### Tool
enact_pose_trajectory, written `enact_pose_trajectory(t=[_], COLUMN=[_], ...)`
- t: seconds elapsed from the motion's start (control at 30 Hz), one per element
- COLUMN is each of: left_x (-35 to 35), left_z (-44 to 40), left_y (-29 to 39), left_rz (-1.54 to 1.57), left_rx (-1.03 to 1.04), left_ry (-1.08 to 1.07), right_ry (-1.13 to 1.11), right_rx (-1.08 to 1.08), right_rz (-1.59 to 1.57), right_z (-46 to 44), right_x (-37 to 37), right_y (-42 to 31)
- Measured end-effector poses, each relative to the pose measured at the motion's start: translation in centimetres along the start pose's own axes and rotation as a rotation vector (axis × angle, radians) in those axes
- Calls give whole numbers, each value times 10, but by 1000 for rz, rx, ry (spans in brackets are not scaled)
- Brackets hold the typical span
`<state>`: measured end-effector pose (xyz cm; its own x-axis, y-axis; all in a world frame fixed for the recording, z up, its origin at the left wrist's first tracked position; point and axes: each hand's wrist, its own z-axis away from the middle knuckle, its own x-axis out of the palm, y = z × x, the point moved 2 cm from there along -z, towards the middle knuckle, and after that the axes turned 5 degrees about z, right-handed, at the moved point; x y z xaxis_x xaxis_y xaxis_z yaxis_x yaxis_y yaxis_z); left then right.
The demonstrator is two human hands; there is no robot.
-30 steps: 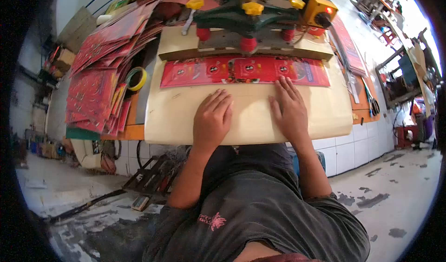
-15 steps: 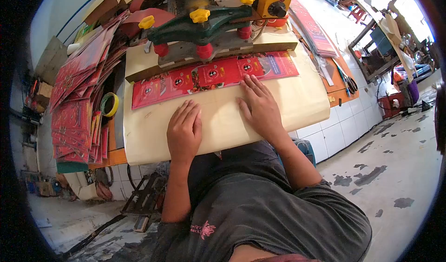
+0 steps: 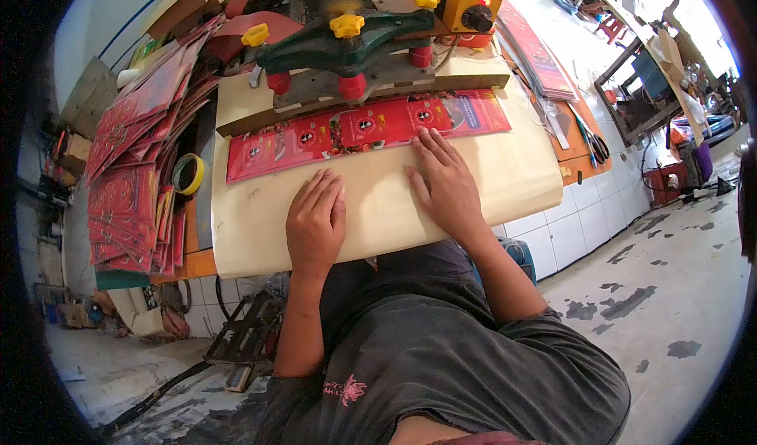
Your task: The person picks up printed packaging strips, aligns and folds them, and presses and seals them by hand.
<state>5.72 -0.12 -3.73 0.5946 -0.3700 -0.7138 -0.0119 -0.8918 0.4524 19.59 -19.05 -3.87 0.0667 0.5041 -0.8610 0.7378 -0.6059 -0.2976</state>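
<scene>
red strip (image 3: 374,127) lies beyond left hand (image 3: 315,220) and meets right hand (image 3: 447,178).

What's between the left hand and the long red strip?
Only a narrow bare bit of cream surface separates the left hand and red strip in the head view.

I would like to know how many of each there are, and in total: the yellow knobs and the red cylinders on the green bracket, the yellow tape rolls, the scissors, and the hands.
Yellow knobs: 3
Red cylinders: 3
Yellow tape rolls: 1
Scissors: 1
Hands: 2
Total: 10
</scene>
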Motion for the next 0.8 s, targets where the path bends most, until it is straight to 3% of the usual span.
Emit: enact_pose_trajectory(t=[0.8], left_x=[-3], left_z=[2], left_y=[7], left_rz=[52], left_rx=[44], left_ry=[45], right_ry=[23], right_rx=[3], right_rz=[15], right_z=[1], right_x=[1], right_y=[4])
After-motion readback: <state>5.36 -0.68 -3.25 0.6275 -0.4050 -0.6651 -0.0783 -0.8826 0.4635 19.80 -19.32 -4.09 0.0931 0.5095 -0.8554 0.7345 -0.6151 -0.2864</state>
